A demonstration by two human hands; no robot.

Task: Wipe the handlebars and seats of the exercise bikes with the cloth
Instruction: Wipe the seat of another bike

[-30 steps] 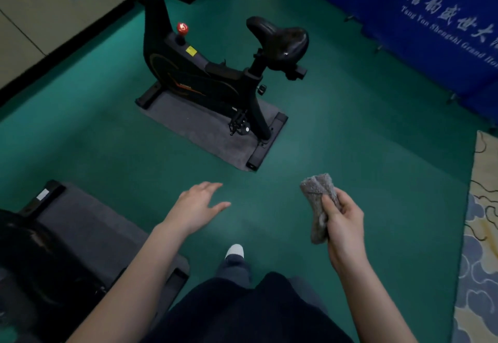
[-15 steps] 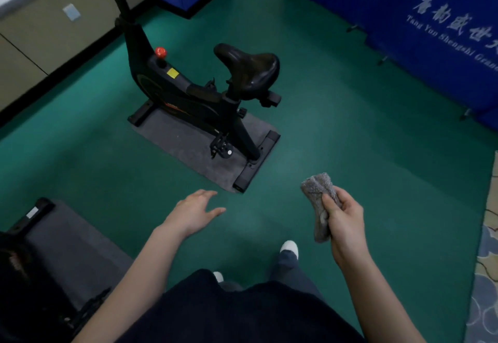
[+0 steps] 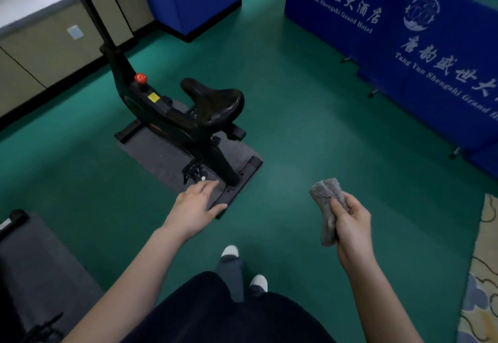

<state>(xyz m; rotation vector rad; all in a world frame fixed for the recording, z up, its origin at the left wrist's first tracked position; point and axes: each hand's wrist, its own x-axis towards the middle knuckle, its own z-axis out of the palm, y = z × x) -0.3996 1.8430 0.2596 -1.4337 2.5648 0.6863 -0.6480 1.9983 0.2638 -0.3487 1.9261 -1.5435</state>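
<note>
1. Change: over the last second the black exercise bike (image 3: 167, 116) on its grey floor mat (image 3: 151, 151) has grown in view and moved to centre-left. The other dark mat (image 3: 40, 261) has slid into the lower-left corner. One white shoe (image 3: 230, 251) leads the other, so I read this as walking across to the next bike.
2. Meaning: transit step. No wiping contact on this bike yet; both its seat and bars look still to do.
3. Hands: apart. Left hand (image 3: 194, 208) has fingers spread loosely and holds nothing. Right hand (image 3: 353, 229) is wrapped round the folded grey fuzzy cloth (image 3: 327, 202), whose top end sticks up above the thumb.
4. Targets: black padded saddle (image 3: 215, 100) sits above the left hand in frame, up and left of the cloth, and well apart from both. The handlebar post (image 3: 89, 5) runs to the upper left corner; the bars themselves are mostly cut off by the frame edge.
5. Saddle looks like the nearer target.
</note>
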